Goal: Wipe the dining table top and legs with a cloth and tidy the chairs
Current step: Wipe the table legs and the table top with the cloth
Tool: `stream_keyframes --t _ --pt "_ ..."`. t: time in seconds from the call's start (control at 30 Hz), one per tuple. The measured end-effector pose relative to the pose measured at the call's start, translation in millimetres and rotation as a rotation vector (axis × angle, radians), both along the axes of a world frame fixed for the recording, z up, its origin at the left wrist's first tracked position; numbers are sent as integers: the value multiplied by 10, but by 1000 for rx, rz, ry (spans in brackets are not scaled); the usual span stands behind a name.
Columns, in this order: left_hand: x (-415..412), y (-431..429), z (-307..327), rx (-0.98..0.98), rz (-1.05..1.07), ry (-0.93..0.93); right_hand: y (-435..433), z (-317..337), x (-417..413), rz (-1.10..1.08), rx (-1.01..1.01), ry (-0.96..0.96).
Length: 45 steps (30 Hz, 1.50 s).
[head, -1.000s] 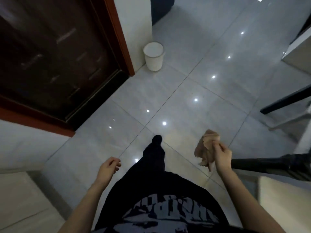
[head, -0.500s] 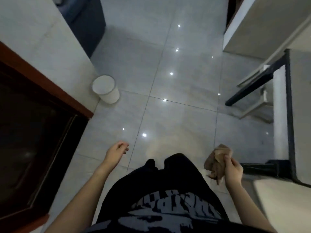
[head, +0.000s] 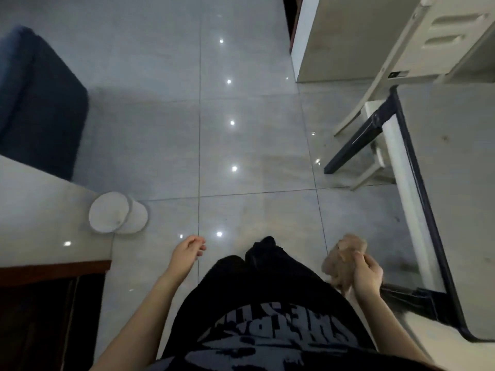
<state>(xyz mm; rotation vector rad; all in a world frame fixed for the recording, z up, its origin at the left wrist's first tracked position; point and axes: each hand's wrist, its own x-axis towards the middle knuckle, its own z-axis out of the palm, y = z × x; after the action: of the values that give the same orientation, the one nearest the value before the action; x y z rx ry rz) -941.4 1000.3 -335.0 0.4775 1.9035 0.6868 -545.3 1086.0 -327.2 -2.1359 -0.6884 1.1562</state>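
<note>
Dim bluish light, ceiling-lamp glints on glossy floor (head: 241,145), motion-blurred, edges warped

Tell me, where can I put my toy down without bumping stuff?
Best spot: the bare floor tiles in the middle, between the dark blue furniture on the left and the table on the right. It's crowded where the chair legs and the dark table leg cross, and beside the white bin.
</note>
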Motion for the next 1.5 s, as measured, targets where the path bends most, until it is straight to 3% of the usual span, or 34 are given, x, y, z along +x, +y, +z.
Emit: stream_keyframes --t 0.33,0.47,0.77,1.0,1.1,1.27,1.4,1.5 --pt "-277 1944 74 -47 -172 55 1551 154 -100 -158 77 136" --pt "-214 2990 54 -24 -338 54 1849 150 -85 -299 66 91" --pt "789 5429 390 146 -1057 66 2180 345 -15 -750 198 82" --pt "2391 6339 681 355 -1589 123 2379 760 368 -978 390 -24" --pt "3090 6468 660 465 -1738 172 2442 786 700 -883 421 -225" --pt "4133 6641 413 641 -1874 237 2775 597 1411 -445 298 -610" --pt "4789 6808 50 786 -1900 390 3246 -82 1721 218 -26 -863" --pt "5085 7007 -240 847 -1912 554 3391 -479 1897 511 -28 -868"
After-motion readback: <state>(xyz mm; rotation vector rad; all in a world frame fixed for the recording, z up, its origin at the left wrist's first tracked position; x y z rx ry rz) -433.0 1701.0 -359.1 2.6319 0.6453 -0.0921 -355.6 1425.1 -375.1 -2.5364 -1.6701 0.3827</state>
